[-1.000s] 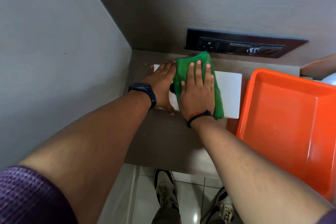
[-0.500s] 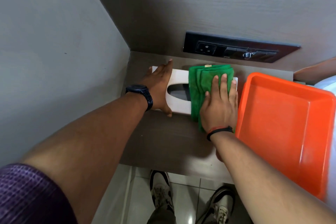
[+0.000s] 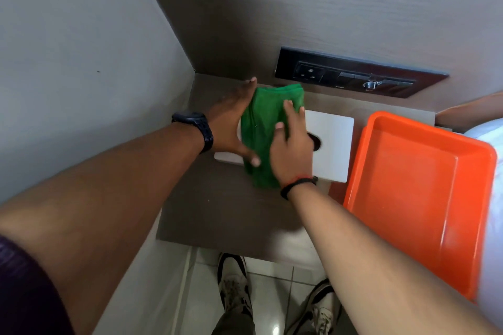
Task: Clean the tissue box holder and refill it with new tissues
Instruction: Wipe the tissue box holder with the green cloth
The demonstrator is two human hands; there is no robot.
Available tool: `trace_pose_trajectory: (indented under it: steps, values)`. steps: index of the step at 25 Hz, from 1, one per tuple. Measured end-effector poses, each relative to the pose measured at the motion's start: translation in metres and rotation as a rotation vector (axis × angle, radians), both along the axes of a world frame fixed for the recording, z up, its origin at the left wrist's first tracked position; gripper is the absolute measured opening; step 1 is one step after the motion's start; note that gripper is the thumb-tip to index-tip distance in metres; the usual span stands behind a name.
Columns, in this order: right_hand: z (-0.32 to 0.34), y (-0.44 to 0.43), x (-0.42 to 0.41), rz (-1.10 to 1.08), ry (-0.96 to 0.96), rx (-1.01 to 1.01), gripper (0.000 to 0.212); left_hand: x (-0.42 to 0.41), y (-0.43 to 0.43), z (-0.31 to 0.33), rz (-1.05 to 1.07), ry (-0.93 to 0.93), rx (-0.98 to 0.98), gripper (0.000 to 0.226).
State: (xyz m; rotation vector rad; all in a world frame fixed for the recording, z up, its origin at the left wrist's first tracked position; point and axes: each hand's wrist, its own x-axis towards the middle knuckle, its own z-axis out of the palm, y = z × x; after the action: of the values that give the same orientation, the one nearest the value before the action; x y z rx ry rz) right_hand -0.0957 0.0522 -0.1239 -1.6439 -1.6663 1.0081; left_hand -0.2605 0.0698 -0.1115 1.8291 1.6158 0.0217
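The white tissue holder [image 3: 330,144] lies flat on the bench [image 3: 217,212], long axis running left to right. The right hand [image 3: 292,149] presses a green cloth [image 3: 258,133] flat on its top, fingers spread and not closed round anything. Most of the bare top lies right of that grip, so the right hand is nearer. The left hand [image 3: 231,122], open-palmed, braces the holder's left end, just beside the cloth.

The cloth [image 3: 261,130] looks like soft, napped green fabric. The tissue box holder [image 3: 330,144] is smooth, matt white. The tray [image 3: 424,128] is glossy orange plastic. The desk [image 3: 217,215] shows matt brown wood grain, and the floor [image 3: 272,299] is shiny tile.
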Motion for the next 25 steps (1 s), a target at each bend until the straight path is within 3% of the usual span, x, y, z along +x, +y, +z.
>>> trace_pose_trajectory:
  steps: [2, 4, 6, 9, 17, 25]
  values:
    - [-0.001, 0.006, 0.033, -0.172, -0.017, 0.142, 0.040, 0.014, -0.004, 0.004, 0.061, 0.066, 0.271, 0.122]
    - [-0.011, 0.021, 0.065, -0.195, -0.221, 0.134, 0.041, 0.043, -0.006, 0.002, 0.066, 0.109, 0.429, 0.098]
    - [-0.026, 0.032, 0.082, -0.060, -0.403, 0.050, 0.045, 0.081, -0.004, -0.010, 0.066, 0.163, 0.386, 0.088]
    - [-0.041, 0.033, 0.085, 0.002, -0.508, 0.082, 0.046, 0.119, -0.001, -0.029, 0.232, 0.295, 0.284, 0.082]
    - [-0.044, 0.030, 0.081, -0.047, -0.581, 0.149, 0.049, 0.094, -0.004, -0.041, 0.206, 0.349, 0.402, 0.067]
    - [-0.043, 0.029, 0.082, -0.048, -0.589, 0.149, 0.049, 0.048, -0.025, -0.039, 0.411, 0.347, 0.367, 0.062]
